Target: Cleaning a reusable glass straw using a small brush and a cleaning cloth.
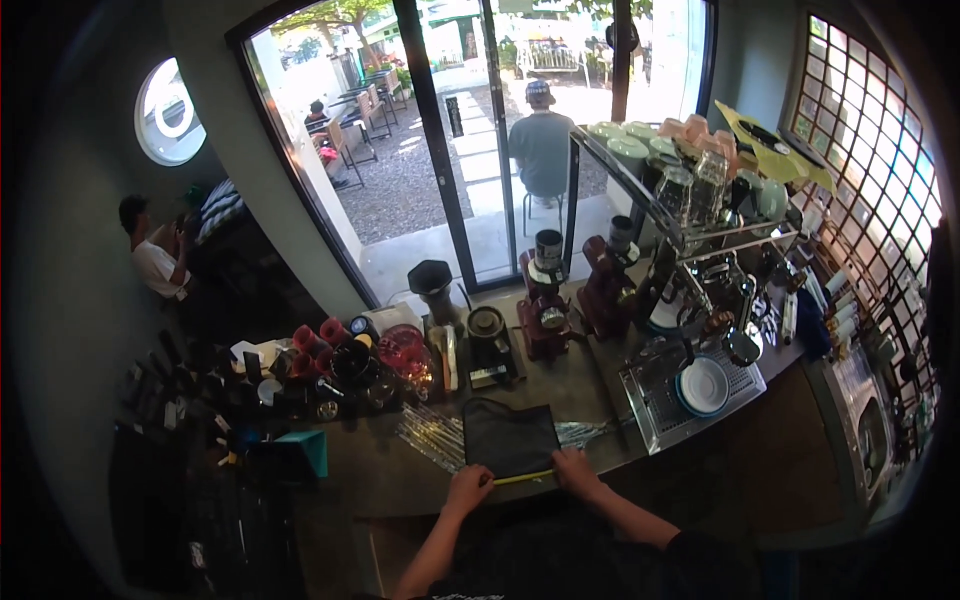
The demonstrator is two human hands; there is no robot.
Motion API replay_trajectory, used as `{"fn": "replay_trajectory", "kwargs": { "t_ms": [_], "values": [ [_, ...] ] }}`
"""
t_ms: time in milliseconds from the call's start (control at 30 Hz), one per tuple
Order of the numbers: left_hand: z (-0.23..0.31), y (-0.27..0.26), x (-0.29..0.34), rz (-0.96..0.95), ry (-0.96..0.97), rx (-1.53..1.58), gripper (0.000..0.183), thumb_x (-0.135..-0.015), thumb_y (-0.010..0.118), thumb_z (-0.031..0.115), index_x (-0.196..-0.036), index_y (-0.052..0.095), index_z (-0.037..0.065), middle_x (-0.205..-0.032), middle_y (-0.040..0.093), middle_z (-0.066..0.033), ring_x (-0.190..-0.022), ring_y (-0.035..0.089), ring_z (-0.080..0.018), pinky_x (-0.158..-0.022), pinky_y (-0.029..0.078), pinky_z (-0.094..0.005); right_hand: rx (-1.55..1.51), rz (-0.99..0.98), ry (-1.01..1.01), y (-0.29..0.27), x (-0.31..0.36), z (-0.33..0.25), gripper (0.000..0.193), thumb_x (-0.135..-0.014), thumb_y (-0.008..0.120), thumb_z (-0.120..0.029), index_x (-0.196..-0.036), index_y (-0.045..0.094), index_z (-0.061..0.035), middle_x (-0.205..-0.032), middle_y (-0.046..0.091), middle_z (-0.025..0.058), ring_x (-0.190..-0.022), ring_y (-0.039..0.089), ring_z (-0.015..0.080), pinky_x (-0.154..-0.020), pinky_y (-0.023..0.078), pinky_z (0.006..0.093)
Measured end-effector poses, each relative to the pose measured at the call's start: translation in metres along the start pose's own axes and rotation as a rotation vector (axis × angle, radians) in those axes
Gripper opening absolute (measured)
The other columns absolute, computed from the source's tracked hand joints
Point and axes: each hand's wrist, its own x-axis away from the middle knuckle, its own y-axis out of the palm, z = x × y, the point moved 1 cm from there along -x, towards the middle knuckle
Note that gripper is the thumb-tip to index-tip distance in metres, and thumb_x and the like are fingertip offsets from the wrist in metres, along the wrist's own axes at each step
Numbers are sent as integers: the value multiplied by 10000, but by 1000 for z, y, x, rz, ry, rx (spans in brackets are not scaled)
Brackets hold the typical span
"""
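A dark, flat fabric pouch (508, 438) with a yellow strip (524, 478) along its near edge lies on the counter in front of me. At its near left corner, my left hand (473, 486) is closed on that edge. My right hand (574, 472) grips the near right corner, its fingers bent around the fabric. The yellow strip runs between the two hands. Long, thin, shiny sticks (430, 436) stick out from under the pouch on the left, and more shiny pieces (580, 432) show on its right. Their exact kind is unclear.
An espresso machine with cups on top stands at right, a white saucer (703, 385) on its drip tray (645, 420). Dark red grinders (543, 320) and a scale (492, 373) stand behind the pouch; red cups (312, 345) crowd the left. Two people are farther off.
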Motion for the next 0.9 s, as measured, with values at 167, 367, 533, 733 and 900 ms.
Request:
{"fn": "replay_trajectory", "kwargs": {
  "t_ms": [167, 367, 533, 733, 900],
  "values": [
    [1, 10, 4, 151, 42, -51, 127, -841, 780, 185, -914, 721, 100, -873, 670, -83, -883, 672, -313, -790, 526, -469, 114, 156, -140, -21, -10, -34, 201, -806, 687, -89, -1002, 644, -83, -1016, 603, 115, -985, 596, 334, -830, 458, 465],
    [3, 8, 1, 173, 73, -126, 124, -826, 778, 144, -894, 691, 87, -853, 666, -87, -855, 671, -309, -769, 519, -457, -33, 184, -207, -17, 11, -74, 291, -892, 686, -108, -1169, 700, -21, -1215, 661, 134, -1152, 638, 306, -1029, 462, 444],
    [3, 11, 1, 184, 102, -127, 106, -844, 772, 136, -904, 693, 99, -844, 650, -70, -862, 660, -298, -809, 506, -458, -40, 83, -218, -5, 37, -80, 390, -940, 666, -101, -1306, 637, 30, -1352, 612, 186, -1303, 577, 358, -1144, 415, 501],
    [15, 16, 16, 210, 47, -207, 132, -892, 742, 108, -1015, 696, 100, -996, 642, -82, -1021, 634, -318, -921, 466, -477, 132, 43, -193, 11, 41, -81, 493, -973, 631, -94, -1436, 544, 50, -1459, 557, 203, -1406, 515, 371, -1197, 376, 552],
    [55, 21, 29, 414, 260, -163, 281, -936, 700, 81, -1217, 698, 89, -1168, 617, -102, -1090, 619, -327, -922, 488, -478, 126, 98, -189, 15, 38, -71, 489, -975, 609, -88, -1449, 550, 19, -1420, 565, 190, -1366, 539, 370, -1192, 383, 557]
  ]
}}
